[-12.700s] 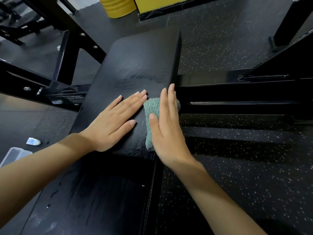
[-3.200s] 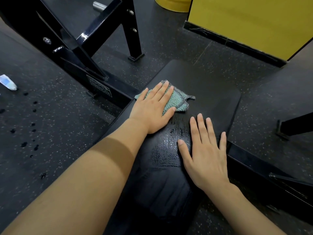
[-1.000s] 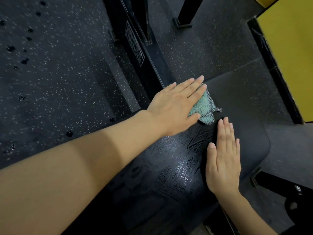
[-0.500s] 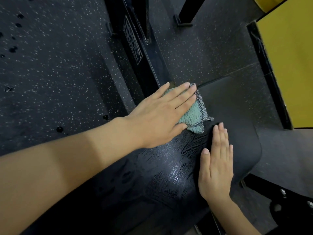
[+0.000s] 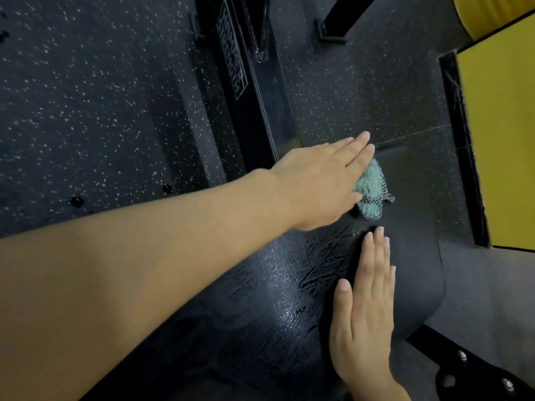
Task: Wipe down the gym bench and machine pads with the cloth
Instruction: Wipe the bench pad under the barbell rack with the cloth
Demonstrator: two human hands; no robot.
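I note my left grip (image 5: 318, 183), fingers straight and together, pressing the teal knitted cloth (image 5: 372, 195) onto the far end of the black padded worktop (image 5: 414, 241), right grip (image 5: 364, 314) flat nearby as brace; advise firm, overlapping strokes over the seemingly dry right margin.

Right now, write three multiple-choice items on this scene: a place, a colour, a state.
1. Where is the teal-green terry cloth? A) under the left hand on the black vinyl bench pad; B) on the speckled floor; C) draped over the frame.
2. What colour is the flat panel at the right edge? A) red; B) yellow; C) white.
3. How is the right hand? A) flat on the pad, fingers straight; B) clenched in a fist; C) pinching the cloth.
Answers: 1 A, the fingers cover part of the cloth on the pad; 2 B, it is plainly yellow; 3 A, its palm lies flat, holding nothing.
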